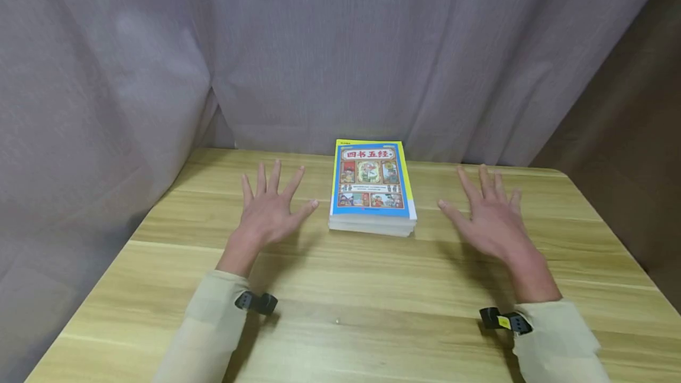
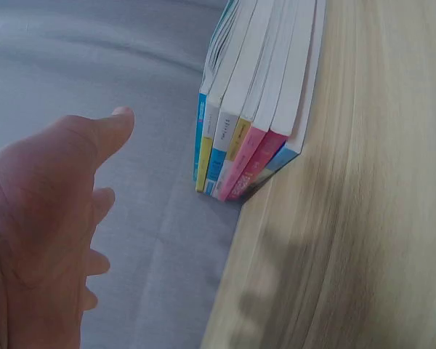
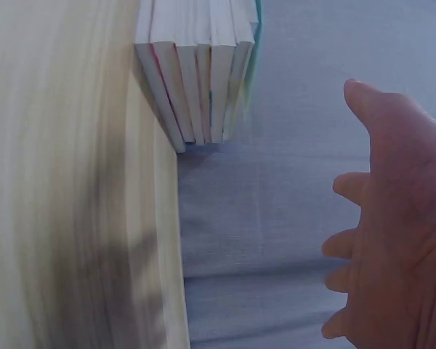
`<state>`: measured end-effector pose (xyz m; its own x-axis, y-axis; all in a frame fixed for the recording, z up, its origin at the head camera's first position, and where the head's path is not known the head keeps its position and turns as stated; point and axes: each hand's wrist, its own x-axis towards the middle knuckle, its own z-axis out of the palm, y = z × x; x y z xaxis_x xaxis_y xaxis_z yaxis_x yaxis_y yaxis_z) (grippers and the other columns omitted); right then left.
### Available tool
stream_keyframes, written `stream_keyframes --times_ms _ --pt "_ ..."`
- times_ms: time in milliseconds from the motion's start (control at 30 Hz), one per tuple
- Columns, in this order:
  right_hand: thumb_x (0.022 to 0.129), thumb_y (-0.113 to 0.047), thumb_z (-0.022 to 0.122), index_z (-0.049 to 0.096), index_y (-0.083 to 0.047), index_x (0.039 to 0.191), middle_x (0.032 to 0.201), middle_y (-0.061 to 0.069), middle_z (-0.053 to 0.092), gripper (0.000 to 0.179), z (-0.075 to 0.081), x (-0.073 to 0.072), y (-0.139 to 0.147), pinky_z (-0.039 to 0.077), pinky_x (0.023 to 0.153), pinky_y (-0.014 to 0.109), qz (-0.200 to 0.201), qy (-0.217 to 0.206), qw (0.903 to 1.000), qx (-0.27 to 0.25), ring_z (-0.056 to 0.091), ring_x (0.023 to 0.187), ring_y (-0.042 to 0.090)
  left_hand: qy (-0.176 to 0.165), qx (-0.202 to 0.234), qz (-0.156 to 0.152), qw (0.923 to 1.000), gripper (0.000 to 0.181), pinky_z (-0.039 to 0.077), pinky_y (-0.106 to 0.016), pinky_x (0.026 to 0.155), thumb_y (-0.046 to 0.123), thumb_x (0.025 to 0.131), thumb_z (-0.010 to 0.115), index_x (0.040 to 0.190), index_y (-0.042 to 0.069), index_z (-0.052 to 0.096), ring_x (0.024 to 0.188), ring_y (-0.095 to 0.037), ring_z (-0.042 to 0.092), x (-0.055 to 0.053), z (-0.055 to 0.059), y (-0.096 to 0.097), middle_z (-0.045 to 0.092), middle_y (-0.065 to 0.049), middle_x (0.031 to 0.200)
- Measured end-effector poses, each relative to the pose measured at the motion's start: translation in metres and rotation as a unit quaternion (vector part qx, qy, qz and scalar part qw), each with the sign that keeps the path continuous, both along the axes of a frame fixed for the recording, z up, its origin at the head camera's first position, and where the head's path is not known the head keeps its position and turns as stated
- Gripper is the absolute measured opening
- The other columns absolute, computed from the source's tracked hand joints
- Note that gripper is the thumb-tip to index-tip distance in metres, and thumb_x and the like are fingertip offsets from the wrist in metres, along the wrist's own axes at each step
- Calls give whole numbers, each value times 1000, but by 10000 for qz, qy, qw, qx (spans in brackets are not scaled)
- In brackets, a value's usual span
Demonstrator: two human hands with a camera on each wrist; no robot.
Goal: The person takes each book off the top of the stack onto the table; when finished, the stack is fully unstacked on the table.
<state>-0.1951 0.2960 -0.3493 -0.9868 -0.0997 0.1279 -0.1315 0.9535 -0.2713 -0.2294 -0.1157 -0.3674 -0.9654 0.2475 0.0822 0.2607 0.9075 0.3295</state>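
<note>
Neither hand grips anything: the left hand (image 1: 271, 214) and the right hand (image 1: 492, 220) are both spread, palms down, thumbs pointing in towards the books, and by their shadows they seem to hover above the table (image 1: 372, 288). The pile of books (image 1: 372, 188) lies flat between them, a little further out and apart from both, near the table's far edge. Coloured spines (image 2: 236, 163) face the left hand; loose page edges (image 3: 200, 94) face the right, and the books are not quite flush. To handle the pile well, I'd bring both palms in evenly—low enough to catch the bottom book too—and press on the two sides together, since a push from one side could slide the layers. The page side probably gives more than the spines. Behind hangs a grey curtain (image 1: 330, 46)—knuckles could brush it.
</note>
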Motion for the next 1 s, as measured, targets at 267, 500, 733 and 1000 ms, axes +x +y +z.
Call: stream_keyframes --times_ms 267,500,733,1000 --pt "110 -55 45 17 -21 171 175 26 15 76 5 4 -7 20 120 80 344 -113 9888 -1445 19 158 55 -563 829 -594 9932 80 12 -73 127 68 105 40 171 33 11 161 -49 15 3 6 8 19 -22 175" --pt "109 -48 55 37 -18 166 171 17 34 67 -2 -1 -27 46 112 67 381 -333 9606 -2733 48 145 47 -900 1613 -1202 9754 72 37 -66 121 57 107 50 170 36 20 153 -41 40 -15 13 27 38 -20 168" --pt "107 -38 64 51 -11 157 158 20 53 58 -21 -9 -39 58 89 43 420 -611 9347 -3475 70 118 41 -1485 2257 -1470 9515 65 53 -43 86 45 108 58 167 33 33 103 -29 64 -49 12 46 66 -13 118" --pt "106 -37 66 55 -15 155 155 17 57 55 -34 -10 -42 59 71 37 362 -923 9172 -3860 73 102 35 -1705 2137 -1369 9521 69 43 -50 116 45 103 67 165 33 38 138 -30 53 -64 -4 57 50 -11 162"
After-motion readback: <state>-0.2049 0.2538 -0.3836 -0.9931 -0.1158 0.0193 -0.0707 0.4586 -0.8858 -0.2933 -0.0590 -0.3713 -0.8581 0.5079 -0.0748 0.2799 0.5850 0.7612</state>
